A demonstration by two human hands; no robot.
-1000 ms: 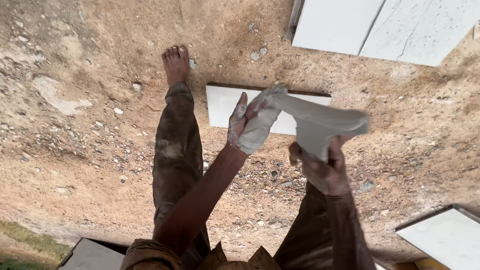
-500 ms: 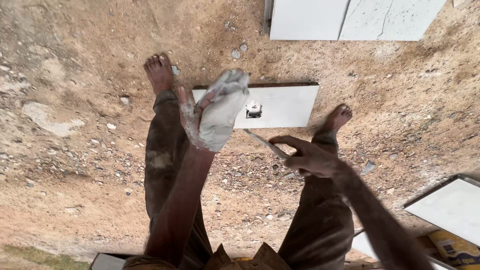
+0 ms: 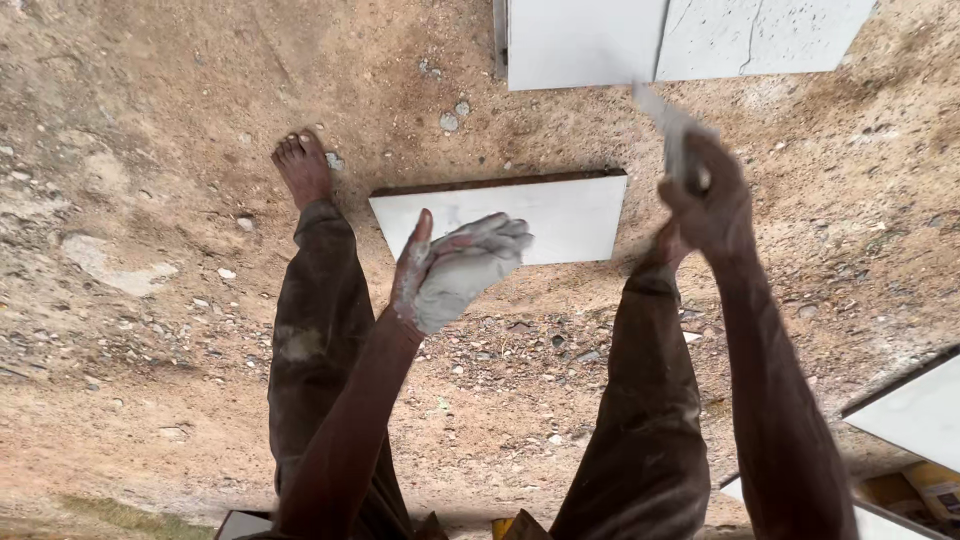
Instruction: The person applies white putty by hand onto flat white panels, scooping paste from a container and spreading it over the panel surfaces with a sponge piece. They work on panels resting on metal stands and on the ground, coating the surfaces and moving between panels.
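the sandy ground [image 3: 150,330] filled nearly everything below me, loose brown dirt strewn with small stones and a pale patch off to my left. two big pale slabs [image 3: 680,35] lay side by side at the top edge, the right one cracked. a smaller white tile [image 3: 570,215] lay flat on the dirt between my feet, its far edge dark. more white tile corners [image 3: 915,415] poked in at the lower right.

my legs in dark, stained trousers [image 3: 320,340] stood apart on either side of that tile, my bare left foot [image 3: 303,165] planted just beside its left corner.

my left hand [image 3: 455,270] was raised over the near edge of the white tile, coated in grey-white paste, palm up and fingers loosely curled, a released grip with only the smear of paste on it. my right hand [image 3: 705,190] was lifted higher, off the tile's right corner, and its grip was clenched around the handle of a trowel [image 3: 660,115], whose blurred pale blade pointed up and away toward the big slabs. the two hands were well apart, and neither touched the white tile.
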